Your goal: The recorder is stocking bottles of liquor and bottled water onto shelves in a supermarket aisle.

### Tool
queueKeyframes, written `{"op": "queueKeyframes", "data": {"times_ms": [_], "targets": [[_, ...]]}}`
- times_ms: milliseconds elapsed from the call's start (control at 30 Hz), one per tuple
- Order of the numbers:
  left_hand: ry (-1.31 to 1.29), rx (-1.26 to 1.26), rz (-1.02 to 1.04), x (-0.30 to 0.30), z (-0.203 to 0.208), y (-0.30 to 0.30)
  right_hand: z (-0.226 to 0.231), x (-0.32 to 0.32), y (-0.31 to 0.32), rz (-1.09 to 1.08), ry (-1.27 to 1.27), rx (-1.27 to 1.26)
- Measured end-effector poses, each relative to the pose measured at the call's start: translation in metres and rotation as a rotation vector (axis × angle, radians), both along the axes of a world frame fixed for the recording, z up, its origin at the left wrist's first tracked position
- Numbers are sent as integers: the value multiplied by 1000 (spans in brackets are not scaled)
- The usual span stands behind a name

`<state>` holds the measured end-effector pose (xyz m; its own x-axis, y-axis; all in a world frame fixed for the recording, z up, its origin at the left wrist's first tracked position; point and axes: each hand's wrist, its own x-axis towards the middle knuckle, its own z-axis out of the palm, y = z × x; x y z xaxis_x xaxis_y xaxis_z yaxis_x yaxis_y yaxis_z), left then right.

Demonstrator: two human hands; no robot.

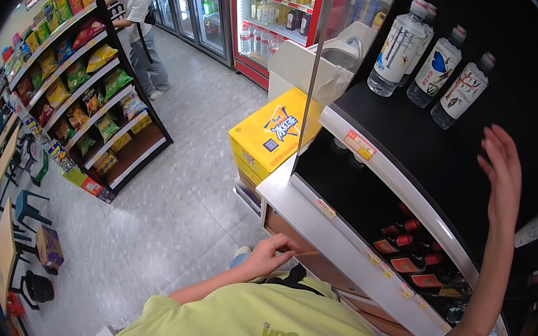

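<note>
Clear bottles, four visible, stood upright on the black top shelf, pictorial labels facing out, grouped toward its far end. Right hand was raised just beyond the nearest bottle, apart from it; fingers spread loosely, released, nothing in them. Left hand hung low before the light-green shirt, fingers half curled; could not tell if they gripped anything. Lower shelf carried dark bottles with red tops, tilted. Yellow carton sat beside the shelf unit, sink behind it. Farther out: red-framed drinks cooler, grey speckled floor, snack rack at left. Another person in a white top stood by the rack.
</note>
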<state>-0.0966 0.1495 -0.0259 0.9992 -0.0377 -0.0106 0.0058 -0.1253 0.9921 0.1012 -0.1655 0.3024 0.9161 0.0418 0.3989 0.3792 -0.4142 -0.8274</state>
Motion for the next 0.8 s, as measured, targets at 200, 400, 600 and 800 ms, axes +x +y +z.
{"op": "queueKeyframes", "data": {"times_ms": [200, 400, 600, 800], "targets": [[-36, 35, 69, -9, -4, 9, -20, 136, -14, -258, 106, 8], [37, 1, 163, -27, -15, 19, -33, 194, -10, -213, 209, -1], [-31, 28, 214, -34, -14, 16, -41, 206, 6, -152, 207, 35], [-1, 74, 203, -30, -9, 16, -46, 195, 1, -238, 135, 73]]}}
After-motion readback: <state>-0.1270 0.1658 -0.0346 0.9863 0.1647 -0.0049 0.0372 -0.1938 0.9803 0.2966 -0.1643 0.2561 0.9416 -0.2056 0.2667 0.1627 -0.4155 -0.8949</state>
